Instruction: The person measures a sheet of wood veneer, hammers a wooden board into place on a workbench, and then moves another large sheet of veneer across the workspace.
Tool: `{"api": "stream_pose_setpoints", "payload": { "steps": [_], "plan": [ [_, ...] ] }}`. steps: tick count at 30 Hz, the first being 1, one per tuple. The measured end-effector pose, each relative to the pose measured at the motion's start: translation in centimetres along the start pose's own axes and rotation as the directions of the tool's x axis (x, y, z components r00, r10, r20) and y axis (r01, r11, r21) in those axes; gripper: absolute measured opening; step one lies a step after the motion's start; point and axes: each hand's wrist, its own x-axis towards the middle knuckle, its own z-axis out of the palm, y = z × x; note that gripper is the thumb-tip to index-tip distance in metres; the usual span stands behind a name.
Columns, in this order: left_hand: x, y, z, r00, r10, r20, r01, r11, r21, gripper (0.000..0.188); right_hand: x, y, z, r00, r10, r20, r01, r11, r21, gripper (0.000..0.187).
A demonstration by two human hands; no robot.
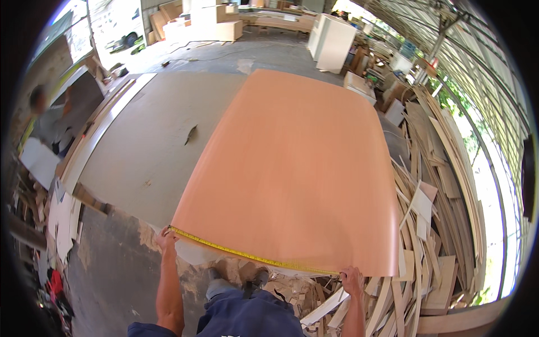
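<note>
A large salmon-orange sheet (297, 163) lies flat in front of me, its right side curving down. Along its near edge stretches the yellow blade of a tape measure (247, 255). My left hand (165, 238) pinches the blade's end at the sheet's near left corner. Toward the right of the same edge, my right hand (352, 281) is closed round the other end of the tape, where the fingers mostly hide what they grip. Both forearms reach up from the lower edge.
A grey-beige board (151, 135) lies left of the sheet, with a small dark tool (191, 135) on it. Wood offcuts (438, 202) pile up on the right. A person (50, 123) is at the far left. A white cabinet (332, 42) stands behind.
</note>
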Motion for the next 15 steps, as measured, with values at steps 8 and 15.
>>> {"api": "stream_pose_setpoints", "payload": {
  "steps": [8,15],
  "plan": [
    [-0.6,2.6,-3.3,0.991,-0.084,-0.102,0.068,0.987,-0.148,0.04,-1.3,-8.1,2.5,0.957,-0.258,0.131,0.215,0.937,0.275,0.017],
    [0.9,4.9,-17.2,0.975,-0.027,-0.22,-0.037,0.959,-0.279,0.042,-2.4,-25.8,4.9,0.874,-0.407,0.267,0.301,0.883,0.361,0.02]
  ]
}}
